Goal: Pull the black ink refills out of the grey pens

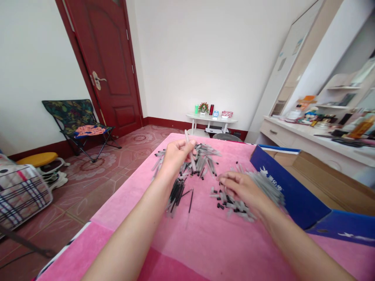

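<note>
Left hand [179,151] pinching a pale tube [192,159]; right hand [238,185] curled over small loose pieces [240,207] (grip: can't tell), which a low knuckle sweep could scatter.

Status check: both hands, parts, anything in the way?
Left hand holding tube, tilted. Right hand at caps, grip unclear. Box at right, seemingly not blocking.

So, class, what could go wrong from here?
The black sticks lie right beside the left forearm, which might nudge them. The right hand is over small loose pieces and could scatter them. Those pieces lie close to the pale tubes, so the two piles might mix.
</note>
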Demonstrator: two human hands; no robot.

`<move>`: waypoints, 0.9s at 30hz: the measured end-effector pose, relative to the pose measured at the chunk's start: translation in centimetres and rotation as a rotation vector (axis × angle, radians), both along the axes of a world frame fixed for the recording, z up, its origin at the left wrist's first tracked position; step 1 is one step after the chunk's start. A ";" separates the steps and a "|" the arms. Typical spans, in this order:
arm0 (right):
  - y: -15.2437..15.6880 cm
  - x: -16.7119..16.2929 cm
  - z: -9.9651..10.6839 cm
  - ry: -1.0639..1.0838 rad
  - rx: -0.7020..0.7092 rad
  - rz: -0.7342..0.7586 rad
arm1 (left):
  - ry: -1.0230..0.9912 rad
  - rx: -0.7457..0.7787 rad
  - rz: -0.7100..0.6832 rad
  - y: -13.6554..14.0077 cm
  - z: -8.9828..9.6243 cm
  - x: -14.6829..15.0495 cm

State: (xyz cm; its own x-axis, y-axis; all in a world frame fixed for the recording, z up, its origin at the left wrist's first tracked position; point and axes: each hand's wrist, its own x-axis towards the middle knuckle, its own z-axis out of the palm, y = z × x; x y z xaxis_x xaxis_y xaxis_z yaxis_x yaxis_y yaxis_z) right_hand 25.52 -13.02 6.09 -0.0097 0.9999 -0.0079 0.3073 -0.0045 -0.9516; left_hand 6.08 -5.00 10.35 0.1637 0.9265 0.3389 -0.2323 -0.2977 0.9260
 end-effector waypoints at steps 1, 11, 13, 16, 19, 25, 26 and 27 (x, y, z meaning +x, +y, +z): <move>0.9 0.8 0.1 0.192 -0.024 -0.064 | -0.021 -0.051 -0.037 0.2 -0.5 0.3; 2.1 4.3 -1.8 0.679 -0.114 -0.207 | -0.159 -0.509 -0.349 1.3 -7.0 4.8; 2.0 4.6 -1.6 0.699 -0.135 -0.207 | -0.149 -0.512 -0.353 1.3 -7.6 5.1; 2.0 5.0 -1.5 0.715 -0.179 -0.201 | -0.131 -0.511 -0.338 1.4 -8.1 5.3; 2.0 5.4 -1.6 0.699 -0.223 -0.202 | -0.102 -0.513 -0.334 1.5 -8.5 5.4; 1.8 5.9 -1.4 0.590 -0.212 -0.174 | -0.063 -0.521 -0.346 1.0 -8.9 5.5; 1.7 6.0 -1.2 0.553 -0.213 -0.180 | -0.051 -0.529 -0.343 0.8 -8.9 5.6; 1.7 6.1 -1.1 0.516 -0.218 -0.186 | -0.035 -0.534 -0.338 0.7 -8.9 5.6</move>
State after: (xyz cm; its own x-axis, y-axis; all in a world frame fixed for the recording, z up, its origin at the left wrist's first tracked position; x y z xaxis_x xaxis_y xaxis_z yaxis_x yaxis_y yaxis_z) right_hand 31.58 -11.36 5.03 0.1086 0.9610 -0.2543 -0.2197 -0.2263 -0.9490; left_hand 11.72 -4.28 1.41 0.4743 0.8683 -0.1455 -0.2653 0.2985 0.9168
